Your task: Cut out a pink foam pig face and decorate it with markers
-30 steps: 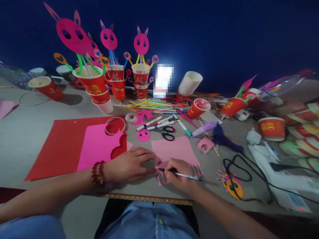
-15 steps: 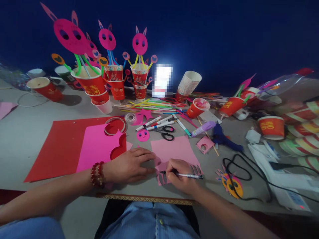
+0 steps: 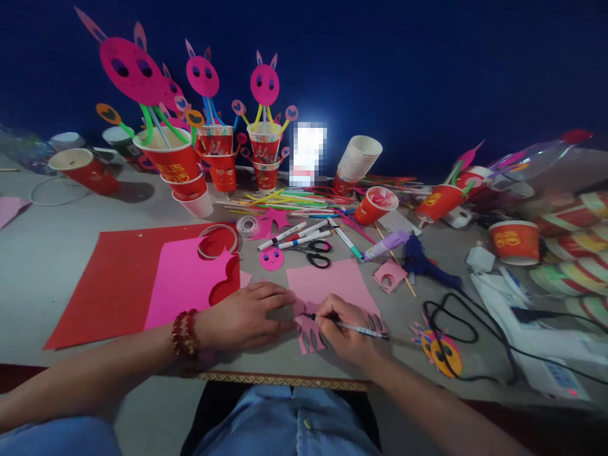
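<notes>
A pen (image 3: 363,330) is gripped in my right hand (image 3: 344,323), its dark tip down on the light pink paper (image 3: 332,282). Petal-shaped cutouts show along the near edge of that sheet. My left hand (image 3: 251,315) lies flat, fingers stretched out, with its fingertips at the sheet's left edge. Just beyond the paper are black-handled scissors (image 3: 318,260) and a small pink paper face (image 3: 272,258). Under and beside my left forearm lie a bright pink sheet (image 3: 175,278) and a red sheet (image 3: 114,278).
Red paper cups with pink rabbit heads (image 3: 265,85) stand at the back left. Several markers (image 3: 297,237) and a tape roll (image 3: 247,226) lie mid-table. To the right are a blue glue gun (image 3: 422,263), a black cord (image 3: 494,329) and a white power strip (image 3: 546,361).
My right hand has shifted slightly, and the pen tip has moved a little up and left on the paper. My left hand stays in place.
</notes>
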Action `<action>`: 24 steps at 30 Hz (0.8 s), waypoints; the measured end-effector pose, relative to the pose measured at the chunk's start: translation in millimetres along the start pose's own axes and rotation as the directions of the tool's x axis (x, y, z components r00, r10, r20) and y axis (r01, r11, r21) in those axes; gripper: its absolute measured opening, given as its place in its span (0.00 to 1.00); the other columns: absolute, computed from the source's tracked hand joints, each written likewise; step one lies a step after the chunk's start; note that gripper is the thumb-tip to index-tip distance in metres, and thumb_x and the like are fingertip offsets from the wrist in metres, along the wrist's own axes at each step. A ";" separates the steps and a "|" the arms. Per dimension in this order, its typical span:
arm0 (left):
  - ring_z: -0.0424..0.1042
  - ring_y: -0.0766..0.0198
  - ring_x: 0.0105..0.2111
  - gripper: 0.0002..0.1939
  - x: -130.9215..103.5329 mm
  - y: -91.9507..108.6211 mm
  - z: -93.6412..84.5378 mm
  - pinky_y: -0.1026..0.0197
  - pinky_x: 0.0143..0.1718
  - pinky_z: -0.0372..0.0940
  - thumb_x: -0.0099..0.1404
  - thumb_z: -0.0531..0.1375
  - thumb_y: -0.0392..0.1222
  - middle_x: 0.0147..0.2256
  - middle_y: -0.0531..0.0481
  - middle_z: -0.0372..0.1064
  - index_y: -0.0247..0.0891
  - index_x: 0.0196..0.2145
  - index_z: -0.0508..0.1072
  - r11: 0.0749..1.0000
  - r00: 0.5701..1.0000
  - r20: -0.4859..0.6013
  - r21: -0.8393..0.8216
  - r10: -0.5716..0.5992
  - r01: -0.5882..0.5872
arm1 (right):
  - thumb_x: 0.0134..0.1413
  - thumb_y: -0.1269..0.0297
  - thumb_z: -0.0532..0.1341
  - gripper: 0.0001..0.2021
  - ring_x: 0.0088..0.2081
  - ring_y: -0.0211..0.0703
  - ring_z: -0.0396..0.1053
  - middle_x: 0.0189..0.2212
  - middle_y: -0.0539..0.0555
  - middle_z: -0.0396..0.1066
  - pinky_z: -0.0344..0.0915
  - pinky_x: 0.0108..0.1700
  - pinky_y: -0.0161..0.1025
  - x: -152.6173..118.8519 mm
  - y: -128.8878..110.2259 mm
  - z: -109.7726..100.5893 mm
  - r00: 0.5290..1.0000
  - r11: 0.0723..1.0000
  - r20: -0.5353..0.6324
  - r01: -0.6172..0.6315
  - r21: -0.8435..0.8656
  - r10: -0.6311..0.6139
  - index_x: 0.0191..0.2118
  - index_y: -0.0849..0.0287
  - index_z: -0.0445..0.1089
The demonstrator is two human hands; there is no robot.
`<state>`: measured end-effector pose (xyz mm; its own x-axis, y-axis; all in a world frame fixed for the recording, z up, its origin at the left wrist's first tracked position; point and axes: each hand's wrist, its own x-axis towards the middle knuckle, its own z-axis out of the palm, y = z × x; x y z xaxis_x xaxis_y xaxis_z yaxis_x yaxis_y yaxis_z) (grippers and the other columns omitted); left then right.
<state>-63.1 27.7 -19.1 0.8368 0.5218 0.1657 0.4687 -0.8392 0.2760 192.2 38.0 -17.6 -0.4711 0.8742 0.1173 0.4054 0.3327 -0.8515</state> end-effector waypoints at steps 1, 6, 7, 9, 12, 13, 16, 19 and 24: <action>0.62 0.49 0.57 0.18 0.0 0.2 -0.1 0.45 0.58 0.58 0.69 0.57 0.46 0.60 0.43 0.60 0.50 0.56 0.68 1.000 1.000 -0.004 0.003 -0.001 0.001 | 0.52 0.71 0.54 0.07 0.23 0.37 0.62 0.20 0.46 0.65 0.57 0.27 0.32 0.1 0.2 0.8 1.000 1.000 0.001 0.001 -0.016 -0.001 0.25 0.55 0.63; 0.61 0.50 0.57 0.19 0.0 0.8 -1.3 0.47 0.59 0.57 0.69 0.57 0.46 0.60 0.43 0.60 0.50 0.57 0.68 1.000 1.000 0.015 0.008 -0.004 0.004 | 0.52 0.70 0.54 0.07 0.23 0.36 0.61 0.20 0.46 0.64 0.57 0.28 0.32 0.0 0.8 3.5 1.000 0.998 0.019 0.023 -0.053 -0.022 0.25 0.54 0.62; 0.61 0.50 0.57 0.19 -0.1 0.8 -1.3 0.47 0.59 0.57 0.69 0.57 0.46 0.60 0.43 0.60 0.50 0.57 0.68 1.000 1.000 0.018 0.006 -0.004 0.004 | 0.52 0.70 0.54 0.07 0.23 0.36 0.61 0.20 0.46 0.64 0.57 0.28 0.32 -0.1 1.3 3.8 0.999 0.998 0.021 0.028 -0.053 -0.027 0.25 0.54 0.62; 0.61 0.49 0.57 0.18 -0.4 0.5 -0.9 0.46 0.59 0.57 0.69 0.57 0.46 0.60 0.43 0.60 0.50 0.56 0.68 1.000 1.000 0.016 0.002 -0.003 0.003 | 0.52 0.71 0.54 0.07 0.23 0.36 0.61 0.20 0.45 0.64 0.56 0.28 0.32 -0.4 2.5 4.0 0.999 0.998 0.025 0.034 -0.052 -0.033 0.25 0.55 0.62; 0.61 0.49 0.58 0.18 -0.6 0.1 0.2 0.45 0.59 0.58 0.69 0.56 0.46 0.60 0.42 0.60 0.50 0.57 0.68 1.000 1.000 0.010 -0.004 0.001 -0.001 | 0.53 0.70 0.55 0.07 0.22 0.36 0.61 0.19 0.45 0.64 0.56 0.27 0.32 -0.6 4.1 4.3 0.999 0.998 0.025 0.039 -0.052 -0.038 0.25 0.55 0.63; 0.61 0.49 0.57 0.18 -0.5 0.0 0.4 0.45 0.59 0.57 0.69 0.56 0.46 0.59 0.42 0.60 0.50 0.57 0.68 1.000 1.000 0.009 -0.007 0.002 -0.002 | 0.53 0.70 0.55 0.07 0.22 0.36 0.61 0.19 0.45 0.64 0.56 0.27 0.32 -0.6 4.3 4.4 0.999 0.998 0.024 0.040 -0.053 -0.039 0.25 0.55 0.63; 0.61 0.49 0.57 0.18 -0.2 -0.1 0.0 0.45 0.59 0.57 0.69 0.56 0.46 0.59 0.42 0.60 0.50 0.57 0.68 1.000 1.000 0.011 -0.014 -0.002 0.002 | 0.53 0.69 0.55 0.07 0.22 0.36 0.61 0.19 0.45 0.64 0.56 0.27 0.32 -0.2 3.4 4.1 0.999 0.998 0.024 0.040 -0.057 -0.039 0.25 0.55 0.62; 0.61 0.49 0.57 0.18 -0.1 0.1 -0.9 0.46 0.59 0.57 0.69 0.56 0.46 0.60 0.43 0.60 0.50 0.56 0.68 1.000 1.000 0.022 -0.015 -0.004 0.005 | 0.53 0.70 0.55 0.07 0.22 0.36 0.61 0.20 0.46 0.64 0.56 0.27 0.32 0.3 2.3 3.9 0.999 0.997 0.034 0.041 -0.060 -0.039 0.25 0.55 0.62; 0.61 0.49 0.57 0.19 -0.7 0.0 -0.5 0.45 0.58 0.58 0.69 0.57 0.46 0.60 0.42 0.60 0.49 0.56 0.68 1.000 1.000 0.011 -0.017 -0.002 0.002 | 0.54 0.69 0.55 0.07 0.22 0.36 0.61 0.20 0.46 0.65 0.56 0.27 0.32 0.3 3.0 4.2 0.997 0.996 0.044 0.066 -0.062 -0.064 0.25 0.55 0.63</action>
<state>-63.8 27.4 -18.7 0.8389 0.5220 0.1542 0.4657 -0.8351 0.2929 190.1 37.8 -22.3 -0.5300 0.8349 0.1485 0.4207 0.4109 -0.8088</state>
